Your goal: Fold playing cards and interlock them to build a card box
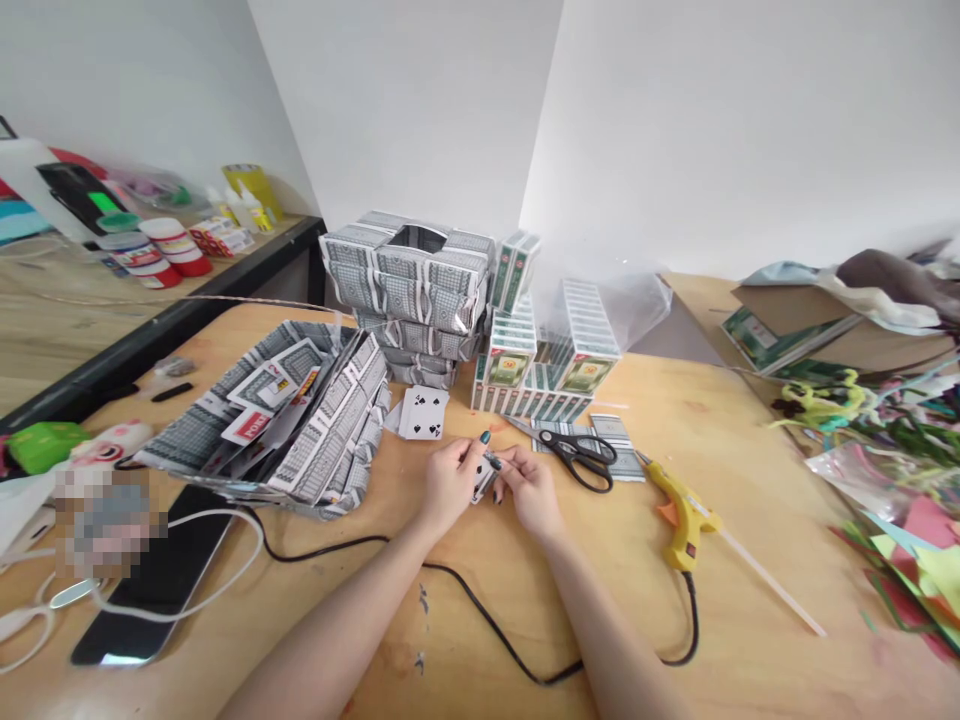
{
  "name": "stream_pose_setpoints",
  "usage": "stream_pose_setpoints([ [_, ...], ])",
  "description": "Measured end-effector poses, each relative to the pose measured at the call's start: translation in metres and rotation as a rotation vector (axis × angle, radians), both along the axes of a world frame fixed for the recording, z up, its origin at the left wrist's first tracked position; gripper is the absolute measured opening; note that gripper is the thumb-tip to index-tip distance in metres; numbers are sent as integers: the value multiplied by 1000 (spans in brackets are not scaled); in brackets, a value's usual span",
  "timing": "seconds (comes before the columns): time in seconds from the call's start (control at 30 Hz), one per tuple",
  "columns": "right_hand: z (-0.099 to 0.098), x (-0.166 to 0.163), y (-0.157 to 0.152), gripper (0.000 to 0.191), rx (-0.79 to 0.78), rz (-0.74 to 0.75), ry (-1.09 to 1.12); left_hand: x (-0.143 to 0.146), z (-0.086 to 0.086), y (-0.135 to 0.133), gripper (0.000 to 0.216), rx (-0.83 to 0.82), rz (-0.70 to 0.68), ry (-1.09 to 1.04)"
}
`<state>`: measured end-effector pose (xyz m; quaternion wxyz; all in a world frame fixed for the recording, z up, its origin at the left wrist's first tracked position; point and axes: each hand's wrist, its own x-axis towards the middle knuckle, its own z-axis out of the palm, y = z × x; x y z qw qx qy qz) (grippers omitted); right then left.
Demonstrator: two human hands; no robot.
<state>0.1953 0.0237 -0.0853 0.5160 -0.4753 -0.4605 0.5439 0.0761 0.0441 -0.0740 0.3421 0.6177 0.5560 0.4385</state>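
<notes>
Nearest on the worktop (360,640), a black cord (487,608) passes beneath both forearms, and a dark phone (154,600) lies at the left with a white cable across it. Beyond the cord, the left hand (450,485) and right hand (531,495) meet at the middle; each grip is closed in a pinch on a small playing card (481,482), held between them just above the surface. To the right lies a yellow glue gun (684,520), a clear stick protruding from its rear. Nearer the right hand, black-handled scissors (592,457) lie partly over patterned cards (619,440). A little farther, a face-up card pile (424,413) shows a four of spades, beside a card-covered basket (330,430) holding loose cards. Behind these stand green-and-white card packs (589,335) and, to their left, a stacked card-covered structure (442,290).
</notes>
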Motion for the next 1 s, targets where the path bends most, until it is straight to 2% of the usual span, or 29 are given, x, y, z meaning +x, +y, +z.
stream_pose_setpoints([
  [0.23, 4, -1, -2, 23, -32, 5, 20, 1, 3, -1, 40, 39, 60, 26],
  [0.4, 4, -2, -2, 24, -50, 5, 18, 0, 1, 3, 44, -13, 86, -4],
  [0.5, 5, -2, -1, 25, -29, -20, 10, 0, -1, 4, 45, -84, 59, -106],
  [0.6, 6, -2, -1, 27, 0, -47, -7, 0, 0, 3, 35, -77, -5, -157],
  [0.7, 7, -1, -1, 28, 7, -62, -22, 1, 1, 0, 25, -5, -20, -28],
  [1.0, 6, 2, -1, 32, -34, -30, -53, -2, 1, -5, 34, 209, -65, 293],
])
